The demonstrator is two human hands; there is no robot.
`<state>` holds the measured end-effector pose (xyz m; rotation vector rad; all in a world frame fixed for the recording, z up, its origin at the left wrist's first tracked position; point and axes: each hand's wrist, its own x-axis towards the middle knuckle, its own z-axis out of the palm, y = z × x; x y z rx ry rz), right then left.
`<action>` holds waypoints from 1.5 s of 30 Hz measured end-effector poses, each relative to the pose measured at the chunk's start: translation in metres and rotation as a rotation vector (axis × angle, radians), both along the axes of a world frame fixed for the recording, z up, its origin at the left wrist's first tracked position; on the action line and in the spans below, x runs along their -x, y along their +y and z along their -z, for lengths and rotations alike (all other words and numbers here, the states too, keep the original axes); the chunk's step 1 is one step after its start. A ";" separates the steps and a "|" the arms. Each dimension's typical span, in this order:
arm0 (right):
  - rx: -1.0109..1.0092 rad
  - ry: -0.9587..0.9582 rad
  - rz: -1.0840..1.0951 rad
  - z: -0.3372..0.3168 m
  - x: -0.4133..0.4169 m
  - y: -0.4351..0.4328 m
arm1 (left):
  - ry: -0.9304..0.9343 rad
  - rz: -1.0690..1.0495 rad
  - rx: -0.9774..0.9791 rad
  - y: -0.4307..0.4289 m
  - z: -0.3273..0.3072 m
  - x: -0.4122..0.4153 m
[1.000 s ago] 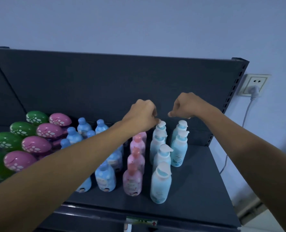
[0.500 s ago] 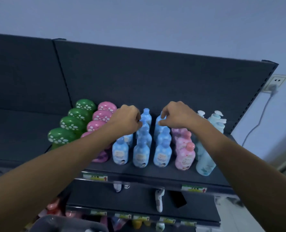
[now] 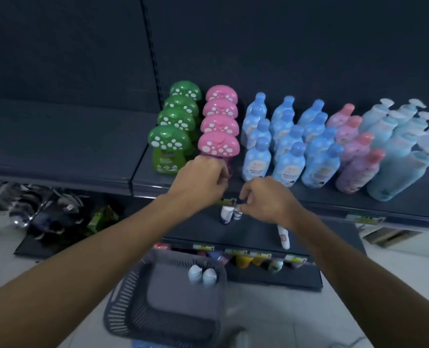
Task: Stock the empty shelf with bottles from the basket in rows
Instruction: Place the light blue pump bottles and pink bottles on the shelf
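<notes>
- Since half a second ago both hands have dropped from the bottle tops to the front edge of the shelf (image 3: 258,192), and the basket (image 3: 168,305) has come into view.
- At 9 o'clock of the rows, the shelf's left bay is bare.
- Green mushroom-cap bottles (image 3: 169,140) stand in a file, pink mushroom-cap bottles (image 3: 218,144) just beside them.
- The left hand (image 3: 201,182) is curled loosely, fingers touching the front pink bottle's base; whether it grips, I cannot tell.
- The right hand (image 3: 266,199), at 3 o'clock of the left, is loosely closed at the shelf lip; any grip is unclear.
- Blue bottles (image 3: 287,167), pink-capped bottles (image 3: 356,172) and pale pump bottles (image 3: 394,172) follow in rows.
- At 6 o'clock the basket holds two pale bottles (image 3: 202,273).
</notes>
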<state>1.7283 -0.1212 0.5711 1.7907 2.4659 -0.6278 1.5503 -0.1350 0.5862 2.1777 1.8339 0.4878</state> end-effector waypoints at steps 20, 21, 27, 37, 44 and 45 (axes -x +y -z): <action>0.207 -0.150 0.013 0.313 0.068 -0.071 | 0.136 -0.080 0.542 -0.068 0.326 0.043; 0.192 -0.145 0.015 0.326 0.071 -0.074 | 0.141 -0.082 0.546 -0.069 0.342 0.043; 0.082 -0.209 -0.008 0.383 0.087 -0.078 | 0.178 -0.138 0.510 -0.076 0.402 0.039; 0.072 -0.397 -0.054 0.396 0.095 -0.079 | 0.203 -0.049 0.474 -0.069 0.422 0.040; 0.099 -0.385 -0.028 0.387 0.096 -0.072 | 0.194 -0.054 0.501 -0.063 0.425 0.040; 0.098 -0.371 -0.019 0.386 0.096 -0.072 | 0.194 -0.059 0.510 -0.063 0.423 0.041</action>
